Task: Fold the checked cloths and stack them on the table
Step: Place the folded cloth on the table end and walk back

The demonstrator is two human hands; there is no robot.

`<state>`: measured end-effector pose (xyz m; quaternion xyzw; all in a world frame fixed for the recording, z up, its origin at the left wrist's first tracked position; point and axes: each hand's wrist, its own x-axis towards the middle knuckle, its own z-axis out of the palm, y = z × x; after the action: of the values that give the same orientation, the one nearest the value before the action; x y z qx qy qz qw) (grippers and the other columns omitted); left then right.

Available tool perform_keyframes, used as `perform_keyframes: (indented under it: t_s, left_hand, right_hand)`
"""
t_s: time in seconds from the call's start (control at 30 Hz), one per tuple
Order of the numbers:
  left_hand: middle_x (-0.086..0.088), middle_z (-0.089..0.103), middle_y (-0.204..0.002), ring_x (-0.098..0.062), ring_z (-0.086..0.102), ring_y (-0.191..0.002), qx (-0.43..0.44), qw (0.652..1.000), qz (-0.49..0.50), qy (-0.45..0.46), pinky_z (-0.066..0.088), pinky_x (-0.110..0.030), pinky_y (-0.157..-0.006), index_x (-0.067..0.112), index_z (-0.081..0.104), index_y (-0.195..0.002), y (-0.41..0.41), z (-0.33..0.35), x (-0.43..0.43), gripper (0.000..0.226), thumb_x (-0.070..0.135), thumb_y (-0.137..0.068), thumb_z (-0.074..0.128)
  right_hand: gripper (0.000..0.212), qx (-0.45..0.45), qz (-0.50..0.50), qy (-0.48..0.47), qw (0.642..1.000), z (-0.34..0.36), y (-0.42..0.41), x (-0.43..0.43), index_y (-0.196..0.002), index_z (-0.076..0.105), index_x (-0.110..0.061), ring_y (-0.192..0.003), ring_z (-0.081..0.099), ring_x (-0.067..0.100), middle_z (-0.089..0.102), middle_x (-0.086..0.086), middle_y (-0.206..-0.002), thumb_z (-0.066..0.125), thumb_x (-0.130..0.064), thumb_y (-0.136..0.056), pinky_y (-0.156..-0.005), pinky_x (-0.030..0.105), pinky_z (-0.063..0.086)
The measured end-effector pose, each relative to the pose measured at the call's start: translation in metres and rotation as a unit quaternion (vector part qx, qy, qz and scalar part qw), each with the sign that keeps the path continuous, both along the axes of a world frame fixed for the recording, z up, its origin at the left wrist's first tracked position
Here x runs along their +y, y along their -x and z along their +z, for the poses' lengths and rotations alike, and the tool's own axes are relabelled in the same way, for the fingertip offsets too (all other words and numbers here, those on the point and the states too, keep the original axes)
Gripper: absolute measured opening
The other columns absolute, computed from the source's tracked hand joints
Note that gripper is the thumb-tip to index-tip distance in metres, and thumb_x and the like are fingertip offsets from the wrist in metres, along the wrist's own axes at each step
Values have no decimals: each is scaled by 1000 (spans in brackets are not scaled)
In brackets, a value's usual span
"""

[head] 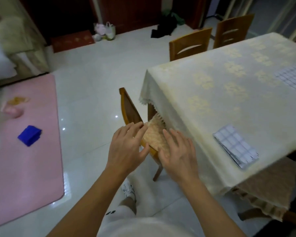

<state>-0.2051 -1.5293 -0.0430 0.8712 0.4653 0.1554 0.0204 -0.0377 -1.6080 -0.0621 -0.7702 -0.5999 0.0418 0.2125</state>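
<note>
- Head view: black marking on the white shorts (110,212), too small to read.
- White plastic bag (109,30) on the floor by the far wall; contents cannot be made out.
- Folded checked cloth (236,146) lies on the table (212,93) near its front edge; second checked cloth (293,79) lies well apart.
- Left hand (126,146) and right hand (176,153): fingers straight and spread, gripping nothing, over the seat cushion (155,134) of a wooden chair (128,106) beside the table.
- Blue folded item (29,135) lies on the pink mat (32,168).
</note>
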Motion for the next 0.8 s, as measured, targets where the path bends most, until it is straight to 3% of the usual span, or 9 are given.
perform_keyframes:
  t_s: [0.27, 0.47, 0.8]
  left_hand:
    - [-7, 58, -141, -30, 54, -129, 30, 996, 71, 37, 46, -50, -105, 20, 56, -139, 75, -19, 91, 63, 56, -93, 32]
    - [-7, 57, -143, -32, 54, -130, 36, 994, 91, 41, 43, -49, -106, 22, 54, -142, 152, -28, 215, 59, 52, -91, 46]
    - [-3, 53, -147, -28, 49, -135, 20, 991, 117, 66, 38, -44, -111, 25, 50, -145, 233, -23, 364, 59, 53, -93, 41]
  right_hand:
    - [60, -24, 71, 35, 997, -12, 61, 101, -148, 46, -24, -142, 40, 25, 48, 4, -151, 39, -52, -95, -117, 54, 32]
    - [61, -29, 78, 59, 995, -16, 121, 226, -148, 44, -24, -141, 41, 26, 48, 5, -151, 38, -52, -95, -117, 53, 31]
    - [60, -26, 86, 79, 993, -9, 205, 376, -150, 42, -26, -143, 39, 27, 45, 4, -153, 40, -53, -96, -118, 52, 30]
